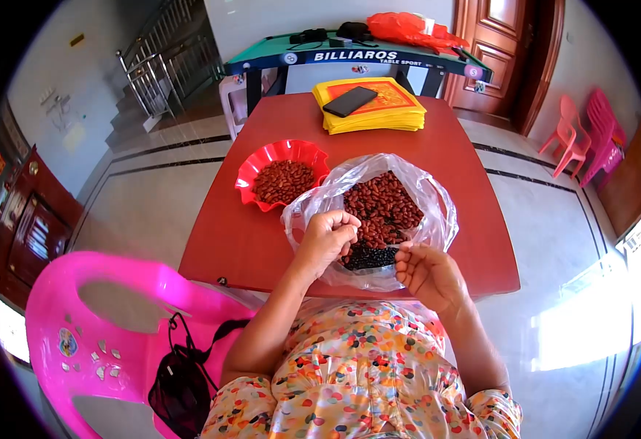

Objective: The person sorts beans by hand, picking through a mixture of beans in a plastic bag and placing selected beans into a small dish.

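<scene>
A clear plastic bag point(443, 212) lies wide on the red table, with red beans point(382, 205) spread over black beans point(368, 257) inside it. Above the bag's left half, my left hand point(327, 240) is closed, thumb and forefinger pinched together. My right hand point(430, 276) is at the bag's near right side, its fingers curled and thumb pressed to them. Something thin and whitish shows at the right fingertips, too small to name; what the left pinch holds is hidden. Left of the bag stands a red wavy-rimmed bowl point(249, 164) of red-brown beans point(284, 181).
A stack of yellow packets point(401, 121) with a black phone point(349, 102) on top sits at the table's point(214, 241) far end. Behind stands a billiards table point(269, 55). A pink chair point(115, 293) holding a black bag point(181, 388) is close on my left.
</scene>
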`<state>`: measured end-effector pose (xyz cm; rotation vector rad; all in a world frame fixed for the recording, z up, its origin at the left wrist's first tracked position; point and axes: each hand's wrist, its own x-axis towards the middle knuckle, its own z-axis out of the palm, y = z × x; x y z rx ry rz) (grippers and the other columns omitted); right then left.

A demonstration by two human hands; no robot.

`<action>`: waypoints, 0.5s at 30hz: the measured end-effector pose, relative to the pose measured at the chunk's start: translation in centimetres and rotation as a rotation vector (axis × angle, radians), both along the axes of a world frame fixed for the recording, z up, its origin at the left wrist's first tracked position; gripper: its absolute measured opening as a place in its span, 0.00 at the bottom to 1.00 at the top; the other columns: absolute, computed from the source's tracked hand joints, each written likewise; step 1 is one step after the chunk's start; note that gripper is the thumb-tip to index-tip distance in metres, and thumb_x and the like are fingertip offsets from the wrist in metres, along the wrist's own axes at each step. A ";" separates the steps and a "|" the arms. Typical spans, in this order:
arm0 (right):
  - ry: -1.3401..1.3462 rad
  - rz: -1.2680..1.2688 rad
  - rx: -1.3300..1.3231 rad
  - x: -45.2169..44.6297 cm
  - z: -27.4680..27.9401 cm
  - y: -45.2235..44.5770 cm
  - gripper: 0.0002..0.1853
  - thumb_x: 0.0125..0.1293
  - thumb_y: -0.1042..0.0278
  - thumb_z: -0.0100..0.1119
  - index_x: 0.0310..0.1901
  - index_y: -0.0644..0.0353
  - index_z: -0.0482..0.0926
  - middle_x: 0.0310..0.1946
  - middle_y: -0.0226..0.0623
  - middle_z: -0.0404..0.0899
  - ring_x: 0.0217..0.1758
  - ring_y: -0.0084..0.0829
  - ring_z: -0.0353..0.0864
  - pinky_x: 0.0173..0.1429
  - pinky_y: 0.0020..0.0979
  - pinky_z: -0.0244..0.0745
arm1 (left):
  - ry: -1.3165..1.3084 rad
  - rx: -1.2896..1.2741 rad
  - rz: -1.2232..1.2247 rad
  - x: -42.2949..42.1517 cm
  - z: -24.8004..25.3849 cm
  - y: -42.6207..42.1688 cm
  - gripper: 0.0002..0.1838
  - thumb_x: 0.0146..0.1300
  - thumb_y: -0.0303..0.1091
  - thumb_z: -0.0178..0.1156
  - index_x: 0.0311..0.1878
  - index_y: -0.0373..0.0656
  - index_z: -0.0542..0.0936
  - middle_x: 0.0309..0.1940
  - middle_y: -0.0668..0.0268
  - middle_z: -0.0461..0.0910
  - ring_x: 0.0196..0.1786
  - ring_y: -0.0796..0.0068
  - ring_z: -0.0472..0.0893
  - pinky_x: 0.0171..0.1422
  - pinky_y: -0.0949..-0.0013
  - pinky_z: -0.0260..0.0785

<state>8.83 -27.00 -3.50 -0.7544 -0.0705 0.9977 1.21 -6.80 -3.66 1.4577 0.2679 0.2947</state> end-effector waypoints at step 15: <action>0.028 0.136 0.036 -0.9 -2.3 0.2 0.17 0.71 0.65 0.40 0.53 0.70 0.63 0.47 0.52 0.74 0.48 0.39 0.77 0.52 0.35 0.74 | -0.134 1.097 -0.055 0.3 -1.4 -2.2 0.09 0.55 0.23 0.57 0.40 0.32 0.79 0.35 0.54 0.77 0.39 0.56 0.77 0.44 0.64 0.70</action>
